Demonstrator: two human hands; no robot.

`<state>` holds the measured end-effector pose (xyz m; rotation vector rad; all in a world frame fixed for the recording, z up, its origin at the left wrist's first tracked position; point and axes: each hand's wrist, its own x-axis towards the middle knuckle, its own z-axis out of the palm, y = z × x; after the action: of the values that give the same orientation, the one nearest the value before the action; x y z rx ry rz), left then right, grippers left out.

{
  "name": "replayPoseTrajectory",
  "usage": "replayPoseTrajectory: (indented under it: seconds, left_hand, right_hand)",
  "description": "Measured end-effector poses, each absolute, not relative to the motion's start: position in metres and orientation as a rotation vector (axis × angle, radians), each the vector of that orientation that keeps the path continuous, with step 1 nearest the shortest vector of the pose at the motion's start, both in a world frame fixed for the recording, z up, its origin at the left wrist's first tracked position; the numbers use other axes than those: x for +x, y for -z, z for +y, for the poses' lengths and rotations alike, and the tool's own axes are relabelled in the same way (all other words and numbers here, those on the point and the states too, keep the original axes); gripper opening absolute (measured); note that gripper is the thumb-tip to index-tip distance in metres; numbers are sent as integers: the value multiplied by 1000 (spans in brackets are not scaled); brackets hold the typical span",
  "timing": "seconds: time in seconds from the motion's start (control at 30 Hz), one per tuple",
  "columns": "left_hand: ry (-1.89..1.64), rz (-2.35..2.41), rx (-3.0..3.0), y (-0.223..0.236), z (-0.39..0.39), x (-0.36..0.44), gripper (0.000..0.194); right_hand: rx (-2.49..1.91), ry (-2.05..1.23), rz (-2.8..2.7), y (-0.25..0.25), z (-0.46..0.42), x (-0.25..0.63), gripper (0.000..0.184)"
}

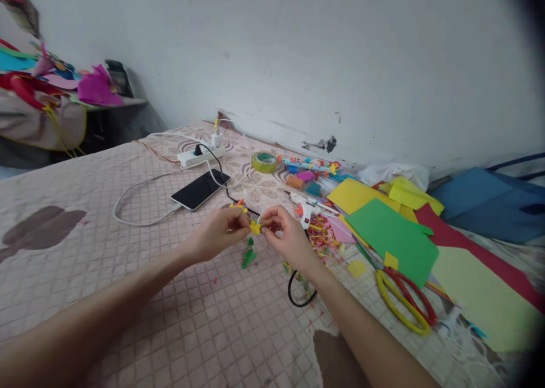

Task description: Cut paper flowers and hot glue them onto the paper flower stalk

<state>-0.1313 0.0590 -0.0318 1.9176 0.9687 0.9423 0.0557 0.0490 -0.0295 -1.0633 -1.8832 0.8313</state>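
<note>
Between my fingertips, above the cloth, is a small yellow paper flower (255, 228). My left hand (218, 230) pinches its left side. At its right edge, my right hand (288, 234) has thumb and fingers pressed together on it. A thin pale strip shows by the right fingertips, too small to make out. Just beyond my left fingers lies another yellow flower (239, 206) with an orange middle. Green paper leaves (248, 255) are below the hands. A white glue gun (305, 213) with an orange tip is right of my right hand.
Left of the hands, a phone (200, 190) is cabled near a white power strip (201, 156). Green tape (264, 162) stands behind. To the right are paper scraps (326, 240), a green sheet (394, 240), and scissors (404, 300) with yellow and red handles. A wall (281, 64) rises behind.
</note>
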Motion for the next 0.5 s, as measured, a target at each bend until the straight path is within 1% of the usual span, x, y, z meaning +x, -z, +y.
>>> replayPoseTrajectory:
  seconds: [0.23, 0.4, 0.5]
  left_hand:
    - [-903, 991, 1933, 31, 60, -132, 8]
    - [-912, 1004, 1944, 30, 60, -132, 9]
    - [-918, 1013, 1942, 29, 60, -132, 9]
  right_hand:
    - [-1064, -835, -1891, 30, 48, 56, 17]
    - [-1077, -870, -1833, 32, 47, 53, 13]
    - [-1094, -897, -1796, 35, 46, 50, 15]
